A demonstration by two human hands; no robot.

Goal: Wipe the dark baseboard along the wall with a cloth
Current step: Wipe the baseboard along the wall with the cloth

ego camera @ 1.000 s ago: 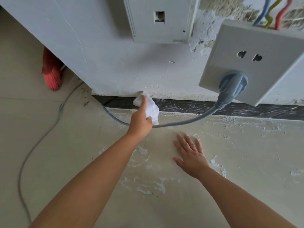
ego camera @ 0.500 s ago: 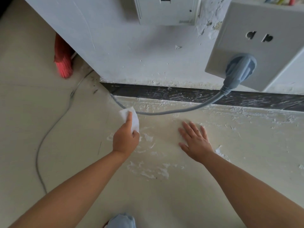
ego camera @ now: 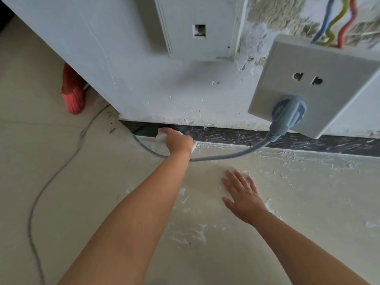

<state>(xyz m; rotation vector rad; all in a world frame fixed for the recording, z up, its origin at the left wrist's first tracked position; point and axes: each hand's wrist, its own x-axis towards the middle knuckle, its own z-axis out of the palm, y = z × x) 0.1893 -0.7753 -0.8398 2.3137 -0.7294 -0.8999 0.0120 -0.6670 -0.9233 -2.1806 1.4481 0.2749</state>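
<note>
Baseboard [ego camera: 236, 136] wiping is underway: my left hand [ego camera: 178, 140] presses a gripped white cloth [ego camera: 161, 137] against it, left of the grey cable [ego camera: 236, 154]. My right hand [ego camera: 243, 195] rests flat, fingers spread, on the floor [ego camera: 308, 202]. Next, I'd sweep rightward past the cable.

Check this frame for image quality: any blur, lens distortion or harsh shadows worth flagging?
Head view: strong wide-angle bend, the wall socket looming large and tilted at the right; soft even daylight, only a faint shadow under the panel; left hand and cloth slightly soft against the baseboard; right hand flat on the floor, fairly sharp.
</note>
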